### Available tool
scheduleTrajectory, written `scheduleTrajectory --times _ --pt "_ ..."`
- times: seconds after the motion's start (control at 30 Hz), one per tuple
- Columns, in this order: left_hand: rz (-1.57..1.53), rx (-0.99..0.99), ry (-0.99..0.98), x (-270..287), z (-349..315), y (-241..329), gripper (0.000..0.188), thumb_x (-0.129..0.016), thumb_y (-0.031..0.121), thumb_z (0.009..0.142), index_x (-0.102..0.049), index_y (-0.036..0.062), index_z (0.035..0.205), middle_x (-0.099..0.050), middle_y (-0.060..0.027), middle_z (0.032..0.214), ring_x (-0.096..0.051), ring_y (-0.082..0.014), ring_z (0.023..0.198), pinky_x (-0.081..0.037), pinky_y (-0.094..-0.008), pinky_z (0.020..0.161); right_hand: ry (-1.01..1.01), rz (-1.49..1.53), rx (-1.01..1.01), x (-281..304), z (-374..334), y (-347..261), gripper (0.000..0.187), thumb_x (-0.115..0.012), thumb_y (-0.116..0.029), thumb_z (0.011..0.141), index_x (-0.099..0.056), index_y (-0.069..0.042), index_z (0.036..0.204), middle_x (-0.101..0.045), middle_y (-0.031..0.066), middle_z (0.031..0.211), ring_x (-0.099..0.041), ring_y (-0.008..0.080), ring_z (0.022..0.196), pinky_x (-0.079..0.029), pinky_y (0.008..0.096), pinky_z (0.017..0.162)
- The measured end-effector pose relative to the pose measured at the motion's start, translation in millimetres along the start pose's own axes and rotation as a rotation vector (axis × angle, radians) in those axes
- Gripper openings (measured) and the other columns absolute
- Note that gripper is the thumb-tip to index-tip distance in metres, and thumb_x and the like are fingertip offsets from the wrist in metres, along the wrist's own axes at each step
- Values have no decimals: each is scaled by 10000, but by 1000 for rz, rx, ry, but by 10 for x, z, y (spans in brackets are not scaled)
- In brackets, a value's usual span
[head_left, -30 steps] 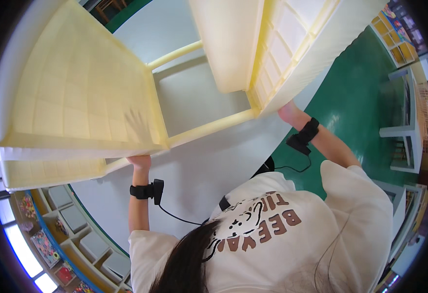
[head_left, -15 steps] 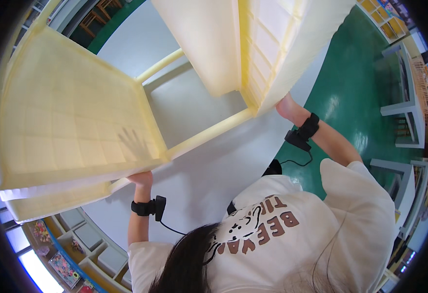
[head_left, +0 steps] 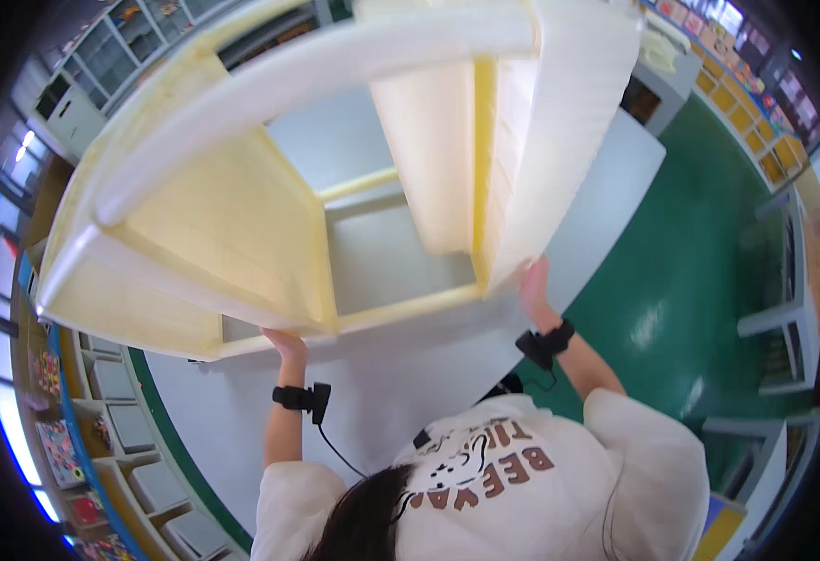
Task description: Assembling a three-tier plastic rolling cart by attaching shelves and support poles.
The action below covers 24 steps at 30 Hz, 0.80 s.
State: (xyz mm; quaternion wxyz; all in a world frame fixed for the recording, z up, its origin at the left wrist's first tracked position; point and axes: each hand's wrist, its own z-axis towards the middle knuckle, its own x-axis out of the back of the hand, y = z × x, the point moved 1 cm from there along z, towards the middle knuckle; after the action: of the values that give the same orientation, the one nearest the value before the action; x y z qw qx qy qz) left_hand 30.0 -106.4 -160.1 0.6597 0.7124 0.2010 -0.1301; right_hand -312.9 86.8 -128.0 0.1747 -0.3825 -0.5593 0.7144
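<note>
One pale-yellow cloth-covered frame (head_left: 433, 122) is held slanting over one white table (head_left: 391, 365); whether it also rests on the table, I cannot tell; two hands are at its near side. The left hand (head_left: 286, 346) touches the lower edge of the left panel (head_left: 260, 215), its fingers hidden behind; the right hand (head_left: 535, 288) touches the lower corner of the right panel (head_left: 559, 140); how firmly each one grasps, I cannot tell. Each wrist has one black strap (head_left: 290, 398) with one small black box (head_left: 320, 402).

Compared with half a second ago, the frame is tilted differently, so that a thick upper rail (head_left: 316, 70) now crosses the view; the finger shadow on the left panel is not seen anymore; both forearms are nearer together. The rails are round and smooth like tubes; the panels look thin, slightly translucent, faintly ribbed; the floor (head_left: 681, 271) is glossy green; on the left, one curved shelf holds several grey bins (head_left: 113, 381).
</note>
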Motion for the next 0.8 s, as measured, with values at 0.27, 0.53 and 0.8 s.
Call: scheduleTrajectory --times 0.27,0.53,0.8 --pt "401 -378 -203 52 -242 -3 394 -328 308 879 -363 7 1132 -446 -77 1065 -408 -155 983 -317 -266 837 -326 -676 186 157 116 89 361 -533 -145 739 -454 18 1051 -591 79 773 -537 101 647 -418 232 570" --pt "370 -521 -185 -233 -251 265 259 -492 157 818 -418 -17 994 -491 -73 881 -465 -147 849 -366 -262 744 -236 -562 396 11 7 -79 447 -590 -183 725 -410 26 1076 -593 108 744 -573 153 600 -434 234 517" --pt "668 -810 -142 -381 -189 601 317 -642 98 670 -471 -29 905 -554 -116 743 -525 -170 642 -424 -281 577 -228 -602 522 -330 -256 -640 504 -710 -149 608 -436 34 990 -594 127 817 -592 185 720 -469 275 624"
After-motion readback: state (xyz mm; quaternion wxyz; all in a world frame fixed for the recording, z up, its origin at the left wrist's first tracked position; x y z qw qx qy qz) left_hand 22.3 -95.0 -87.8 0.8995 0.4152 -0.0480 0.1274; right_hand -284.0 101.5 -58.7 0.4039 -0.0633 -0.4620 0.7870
